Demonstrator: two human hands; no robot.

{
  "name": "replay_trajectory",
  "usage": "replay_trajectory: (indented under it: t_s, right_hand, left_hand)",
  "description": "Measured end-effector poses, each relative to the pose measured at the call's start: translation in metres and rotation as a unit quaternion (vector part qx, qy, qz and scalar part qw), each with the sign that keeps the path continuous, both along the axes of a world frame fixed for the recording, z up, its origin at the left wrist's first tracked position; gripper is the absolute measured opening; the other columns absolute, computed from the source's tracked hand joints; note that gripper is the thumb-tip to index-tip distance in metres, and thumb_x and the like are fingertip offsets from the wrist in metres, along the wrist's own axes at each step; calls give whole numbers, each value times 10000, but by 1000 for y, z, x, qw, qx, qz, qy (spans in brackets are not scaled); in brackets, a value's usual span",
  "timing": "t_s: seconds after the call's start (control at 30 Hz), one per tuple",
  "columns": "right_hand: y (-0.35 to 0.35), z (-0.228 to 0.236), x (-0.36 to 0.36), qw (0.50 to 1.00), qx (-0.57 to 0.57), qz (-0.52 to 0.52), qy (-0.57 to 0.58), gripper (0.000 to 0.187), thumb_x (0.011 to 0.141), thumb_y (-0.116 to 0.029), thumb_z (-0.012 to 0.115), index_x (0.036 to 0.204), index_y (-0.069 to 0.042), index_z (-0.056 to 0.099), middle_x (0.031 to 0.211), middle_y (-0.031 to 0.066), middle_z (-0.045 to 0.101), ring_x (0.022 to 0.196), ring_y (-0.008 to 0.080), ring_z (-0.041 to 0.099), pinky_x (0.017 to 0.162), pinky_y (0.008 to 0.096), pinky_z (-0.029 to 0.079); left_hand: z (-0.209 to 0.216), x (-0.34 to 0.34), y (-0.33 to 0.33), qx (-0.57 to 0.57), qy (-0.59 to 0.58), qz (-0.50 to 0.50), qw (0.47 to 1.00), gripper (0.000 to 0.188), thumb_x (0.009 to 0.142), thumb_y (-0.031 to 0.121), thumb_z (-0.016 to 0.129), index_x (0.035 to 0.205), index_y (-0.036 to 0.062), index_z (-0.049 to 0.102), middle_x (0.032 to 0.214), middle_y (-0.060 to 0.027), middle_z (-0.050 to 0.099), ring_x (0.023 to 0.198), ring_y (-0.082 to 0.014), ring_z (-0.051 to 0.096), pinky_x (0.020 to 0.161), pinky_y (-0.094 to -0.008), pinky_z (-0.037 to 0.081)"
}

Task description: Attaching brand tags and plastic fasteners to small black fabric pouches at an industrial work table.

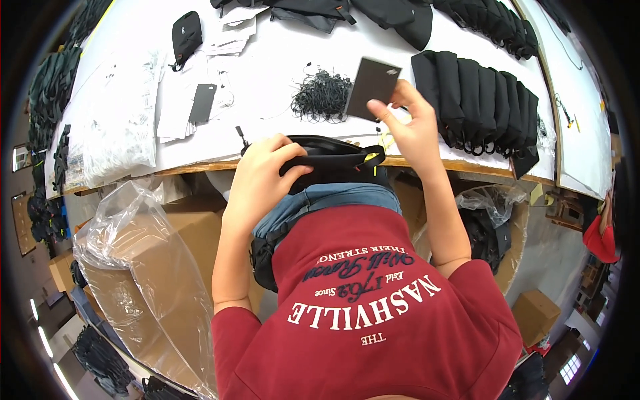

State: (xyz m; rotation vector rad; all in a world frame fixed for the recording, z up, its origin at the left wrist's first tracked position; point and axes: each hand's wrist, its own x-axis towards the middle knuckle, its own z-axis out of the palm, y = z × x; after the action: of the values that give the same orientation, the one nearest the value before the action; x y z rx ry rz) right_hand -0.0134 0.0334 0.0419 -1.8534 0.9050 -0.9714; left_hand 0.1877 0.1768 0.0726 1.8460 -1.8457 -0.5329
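Maroon shirt point(373, 320), hands point(263, 165) point(412, 127) beyond: pouch point(333, 164) in left, card point(371, 87) in right.

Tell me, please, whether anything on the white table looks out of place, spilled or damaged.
Nothing looks clearly spilled or damaged. A mildly untidy spot is the black cord pile, a loose tangle on the table, left of the dark card in the right hand; it contrasts with a neat row of black bags farther right.
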Motion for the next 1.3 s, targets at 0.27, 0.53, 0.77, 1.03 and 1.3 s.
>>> replay_trajectory:
  t_s: [0.27, 0.53, 0.77, 1.03, 1.3]
  right_hand:
    - [24, 12, 10, 972, 13, 166, 168, 194, 813, -162, 645, 949, -26, 619, 830, 137, 519, 827, 302, 494, 765, 368, 400]
    - [38, -11, 7, 906, -116, 288, 289, 160, 762, -161, 617, 858, -53, 686, 815, 158, 614, 951, 316, 531, 892, 402, 386]
    - [51, -23, 0, 897, -28, 352, 267, 212, 805, -183, 580, 947, -71, 690, 906, 164, 636, 1057, 312, 525, 971, 412, 338]
    - [46, -28, 5, 898, 32, 343, 274, 307, 768, -134, 640, 1073, -111, 615, 892, 126, 631, 1046, 285, 536, 980, 382, 334]
    - [45, -27, 7, 910, 55, 320, 259, 166, 725, -99, 667, 891, -108, 668, 931, 94, 637, 1040, 271, 543, 966, 388, 360]
  left_hand:
    - [-1, -9, -10, -17, -32, -33, 999, 190, 675, 111, 724, 819, 32, 628, 1029, -98, 552, 890, -267, 573, 783, -359, 454]
    - [-16, -12, -13, -3, -7, -150, 989, 181, 690, 136, 712, 803, 50, 601, 1128, -100, 556, 1054, -275, 509, 876, -396, 425]
    - [-71, 52, -91, -1, 136, 132, 982, 211, 816, 233, 665, 936, 62, 635, 960, -94, 617, 885, -215, 591, 804, -306, 454]
    - [-115, 78, -135, 45, -42, 135, 989, 350, 664, 350, 773, 865, 88, 658, 953, -141, 562, 914, -285, 540, 824, -364, 440]
    - [-120, 66, -137, -26, 50, 172, 983, 258, 658, 335, 777, 779, 122, 696, 914, -101, 556, 911, -277, 526, 828, -372, 426]
